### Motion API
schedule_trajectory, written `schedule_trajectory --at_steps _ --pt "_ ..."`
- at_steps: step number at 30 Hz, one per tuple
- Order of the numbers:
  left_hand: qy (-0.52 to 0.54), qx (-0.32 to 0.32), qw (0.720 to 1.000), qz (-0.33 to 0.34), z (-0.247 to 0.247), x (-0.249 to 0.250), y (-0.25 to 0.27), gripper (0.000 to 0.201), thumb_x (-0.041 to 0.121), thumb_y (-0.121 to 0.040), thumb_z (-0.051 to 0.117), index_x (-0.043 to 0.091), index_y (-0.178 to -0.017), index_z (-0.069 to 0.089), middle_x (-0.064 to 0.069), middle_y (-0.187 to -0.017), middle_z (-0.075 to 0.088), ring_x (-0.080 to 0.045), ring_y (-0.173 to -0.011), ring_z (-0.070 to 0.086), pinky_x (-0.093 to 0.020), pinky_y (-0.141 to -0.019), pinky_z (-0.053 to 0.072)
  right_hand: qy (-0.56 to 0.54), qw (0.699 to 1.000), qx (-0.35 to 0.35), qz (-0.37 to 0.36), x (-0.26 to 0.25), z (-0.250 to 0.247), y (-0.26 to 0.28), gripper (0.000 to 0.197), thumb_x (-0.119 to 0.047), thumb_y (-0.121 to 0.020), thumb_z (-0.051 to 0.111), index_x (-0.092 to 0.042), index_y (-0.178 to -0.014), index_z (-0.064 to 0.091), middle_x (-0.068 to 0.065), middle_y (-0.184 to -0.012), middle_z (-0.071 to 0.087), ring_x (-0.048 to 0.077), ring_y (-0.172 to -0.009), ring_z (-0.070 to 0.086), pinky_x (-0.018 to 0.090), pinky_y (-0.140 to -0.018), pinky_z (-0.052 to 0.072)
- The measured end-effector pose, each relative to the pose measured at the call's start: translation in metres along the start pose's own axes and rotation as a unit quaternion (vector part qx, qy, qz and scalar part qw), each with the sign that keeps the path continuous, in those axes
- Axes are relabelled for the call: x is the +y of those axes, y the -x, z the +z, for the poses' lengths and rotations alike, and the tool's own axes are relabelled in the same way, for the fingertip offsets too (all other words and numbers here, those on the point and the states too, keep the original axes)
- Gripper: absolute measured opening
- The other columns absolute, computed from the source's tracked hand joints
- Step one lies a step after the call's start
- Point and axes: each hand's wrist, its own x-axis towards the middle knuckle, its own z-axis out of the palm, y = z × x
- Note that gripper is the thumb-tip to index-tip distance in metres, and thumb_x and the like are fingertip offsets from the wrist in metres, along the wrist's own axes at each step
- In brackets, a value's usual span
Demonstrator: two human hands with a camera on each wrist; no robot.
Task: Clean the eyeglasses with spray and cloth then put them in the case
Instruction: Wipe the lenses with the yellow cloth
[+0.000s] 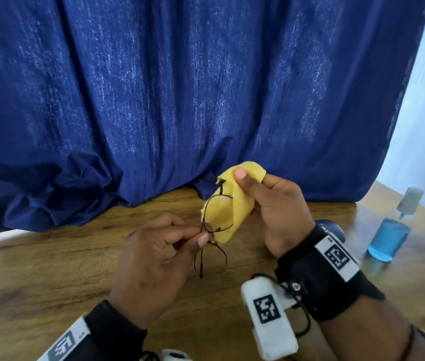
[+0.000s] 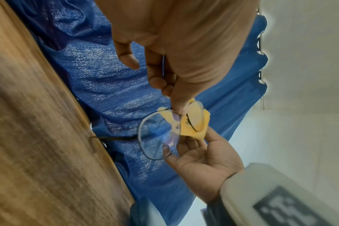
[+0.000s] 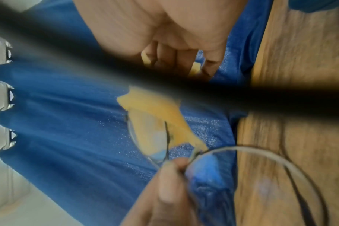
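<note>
Above the table, at the fingers: the left hand (image 1: pixel 154 259) pinches the thin dark wire-framed round eyeglasses (image 1: pixel 212 238) at the bridge, between thumb and first finger.
Left fingers (image 1: pixel 203 239): curled tight on the wire, with the other fingers tucked in under them.
Right hand (image 1: pixel 275 212): it holds the soft yellow cleaning cloth (image 1: pixel 234 204), with the thumb pressed on the front near the top and the other fingers behind.
Right fingers (image 2: pixel 192 143): bent round the cloth; the left wrist view shows them under its lower edge.
Eyeglasses: held up in the air over the table, not lying on it. One lens sits flat against the yellow cloth, and the other lens hangs lower, near the left thumb, with nothing on it. One thin arm of the frame sticks out past the top lens.
Cloth: folded over the back of the top lens, so the yellow shows through the glass.
Wrists: each one wears a black band with a white block and a black square pattern.
Clear bottle of blue spray (image 1: pixel 391 235): it stands upright on the right side of the table, well apart from the hands, with a pale cap on top.
Dark rounded thing (image 1: pixel 333 229): it peeks out behind the right wrist; I cannot tell what it is.
Brown wooden table (image 1: pixel 49 269): it lies under both hands.
Dark blue curtain (image 1: pixel 180 87): it hangs behind the table and bunches up on the far edge.
</note>
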Motion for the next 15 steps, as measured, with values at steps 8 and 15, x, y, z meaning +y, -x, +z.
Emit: schedule_trajectory --at_steps 8,15 --pt "0.016 0.035 0.999 -0.015 -0.001 -0.001 0.000 0.009 0.024 -0.085 0.078 0.031 -0.086 0.083 0.012 -0.079 0.070 -0.012 -0.081 0.066 -0.009 -0.065 0.046 0.086 0.988 -0.128 -0.023 0.012 0.014 0.017 0.024 -0.023 -0.091 0.074 0.001 -0.091 0.077 0.024 -0.095 0.078 0.036 -0.093 0.076 0.043 -0.089 0.062" --pt "-0.003 0.029 1.000 -0.002 -0.002 -0.002 0.000 0.014 0.017 -0.087 0.077 0.029 -0.081 0.082 0.012 -0.075 0.064 -0.010 -0.077 0.064 -0.008 -0.062 0.042 0.118 0.980 -0.159 -0.011 0.009 0.016 0.021 0.028 -0.012 -0.081 0.081 0.008 -0.099 0.072 0.027 -0.084 0.076 0.025 -0.068 0.073 0.029 -0.067 0.062"
